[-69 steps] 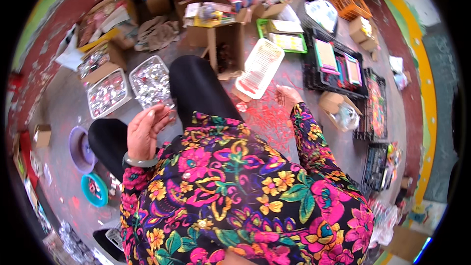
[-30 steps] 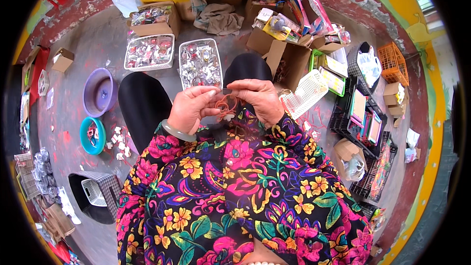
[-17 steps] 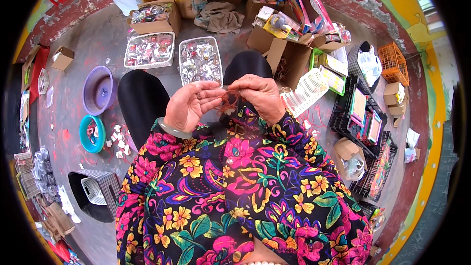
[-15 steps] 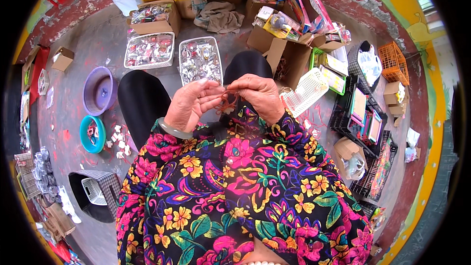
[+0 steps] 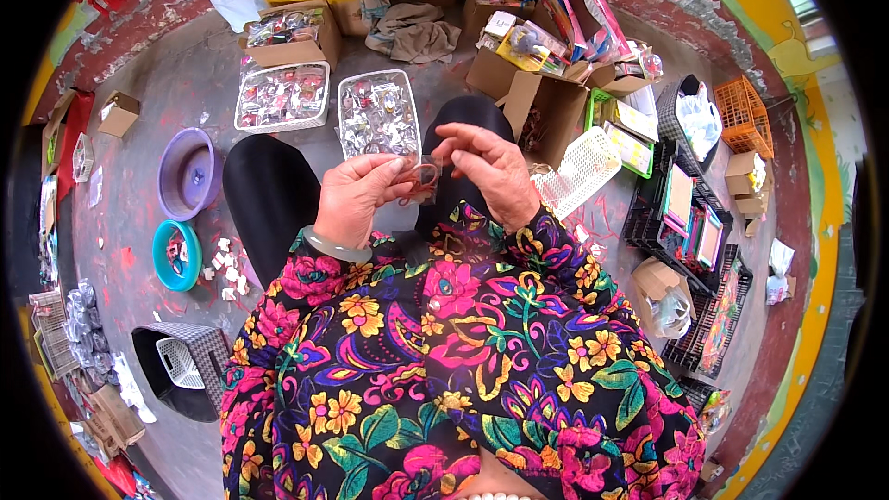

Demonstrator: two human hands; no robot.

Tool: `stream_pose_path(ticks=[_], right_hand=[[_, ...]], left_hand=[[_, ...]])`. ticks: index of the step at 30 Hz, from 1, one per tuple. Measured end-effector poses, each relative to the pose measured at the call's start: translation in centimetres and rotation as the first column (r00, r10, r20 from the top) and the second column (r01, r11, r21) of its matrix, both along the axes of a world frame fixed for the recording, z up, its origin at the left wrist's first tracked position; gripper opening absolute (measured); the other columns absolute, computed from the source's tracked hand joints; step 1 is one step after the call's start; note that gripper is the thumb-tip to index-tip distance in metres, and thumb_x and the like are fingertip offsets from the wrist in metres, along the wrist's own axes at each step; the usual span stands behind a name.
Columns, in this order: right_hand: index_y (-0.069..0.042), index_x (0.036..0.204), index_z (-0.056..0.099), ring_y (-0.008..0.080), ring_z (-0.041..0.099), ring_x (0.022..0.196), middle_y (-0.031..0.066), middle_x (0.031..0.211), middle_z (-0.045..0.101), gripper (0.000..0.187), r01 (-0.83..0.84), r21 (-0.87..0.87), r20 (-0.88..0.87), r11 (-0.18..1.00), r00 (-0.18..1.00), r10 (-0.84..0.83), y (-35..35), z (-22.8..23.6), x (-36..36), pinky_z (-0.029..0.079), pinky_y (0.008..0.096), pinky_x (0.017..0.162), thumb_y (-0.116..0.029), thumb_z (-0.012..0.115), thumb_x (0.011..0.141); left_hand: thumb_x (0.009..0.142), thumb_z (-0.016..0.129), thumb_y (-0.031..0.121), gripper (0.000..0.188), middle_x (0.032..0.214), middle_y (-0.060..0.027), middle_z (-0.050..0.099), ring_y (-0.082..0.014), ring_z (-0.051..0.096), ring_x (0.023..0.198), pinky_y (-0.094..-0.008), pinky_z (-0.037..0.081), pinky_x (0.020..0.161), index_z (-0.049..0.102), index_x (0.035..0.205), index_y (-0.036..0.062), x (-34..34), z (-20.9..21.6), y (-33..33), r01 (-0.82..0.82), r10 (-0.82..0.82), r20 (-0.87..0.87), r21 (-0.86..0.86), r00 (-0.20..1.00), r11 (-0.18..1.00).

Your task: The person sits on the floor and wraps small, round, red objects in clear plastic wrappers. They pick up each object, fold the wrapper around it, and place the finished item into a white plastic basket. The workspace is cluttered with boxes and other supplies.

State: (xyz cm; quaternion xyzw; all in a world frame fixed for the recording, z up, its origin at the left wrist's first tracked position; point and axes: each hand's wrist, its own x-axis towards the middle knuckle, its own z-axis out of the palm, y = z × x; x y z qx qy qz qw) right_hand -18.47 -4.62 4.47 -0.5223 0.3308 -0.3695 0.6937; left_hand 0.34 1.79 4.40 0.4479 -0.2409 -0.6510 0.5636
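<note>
My left hand [image 5: 354, 199] pinches a reddish-brown looped cord [image 5: 426, 176] between thumb and fingers, in front of my chest. The cord's loops stick out to the right of the fingertips; its exact kind is too small to tell. Just right of it, my right hand [image 5: 493, 176] is raised with bent fingers apart and nothing seen in them. Beyond my hands stands a white plastic basket [image 5: 414, 97] filled with small clear packets. A second white basket [image 5: 239, 120] of similar packets stands to its left.
On the left are a purple basin [image 5: 167, 181], a teal basin [image 5: 194, 255] with small pieces, and white scraps [image 5: 222, 268] on the floor. An opened cardboard box [image 5: 556, 106], a white perforated basket [image 5: 579, 171] and black crates [image 5: 648, 199] stand to the right. Filled boxes line the far wall.
My right hand has let go of the cord and drawn slightly away, its fingers opening. My left hand has closed from spread fingers into a pinch on the cord.
</note>
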Motion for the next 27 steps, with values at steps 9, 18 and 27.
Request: stream_pose_path(ticks=[9, 18, 27], right_hand=[[0.006, 0.096, 0.058, 0.0146, 0.060, 0.077, 0.0085, 0.085, 0.061, 0.021, -0.163, 0.130, 0.119, 0.978, 0.982, 0.148, 0.2, -0.4, 1.0, 0.049, 0.0252, 0.071, -0.009, 0.062, 0.081], [0.003, 0.085, 0.066, 0.0109, 0.056, 0.075, 0.0064, 0.081, 0.061, 0.011, -0.083, -0.059, 0.048, 0.995, 0.995, 0.085, 0.2, -0.1, 0.2, 0.043, 0.0216, 0.067, -0.006, 0.062, 0.081], [0.003, 0.080, 0.066, 0.0100, 0.055, 0.074, 0.0054, 0.080, 0.060, 0.007, 0.064, -0.079, 0.019, 0.995, 0.998, -0.063, 1.1, 0.7, 0.3, 0.045, 0.0229, 0.064, -0.003, 0.063, 0.079]], left_hand=[[0.088, 0.053, 0.007, 0.017, 0.090, -0.0126, 0.064, -0.0157, 0.063, 0.080, -0.0238, 0.053, 0.066, 0.060, 0.097, -0.0063, -1.0, 0.7, 0.2, 0.011, 0.026, 0.216, -0.167, 0.976, 0.986], [0.089, 0.050, 0.009, 0.018, 0.091, -0.0138, 0.064, -0.0175, 0.064, 0.081, -0.0248, 0.055, 0.064, 0.059, 0.096, -0.0057, -0.8, 1.9, 0.6, 0.060, -0.036, 0.183, -0.131, 0.982, 0.990], [0.089, 0.050, 0.008, 0.021, 0.097, -0.0130, 0.063, -0.0165, 0.063, 0.085, -0.0211, 0.053, 0.063, 0.057, 0.104, -0.0053, -0.4, 2.6, 0.6, 0.058, -0.032, 0.230, -0.108, 0.973, 0.992]])
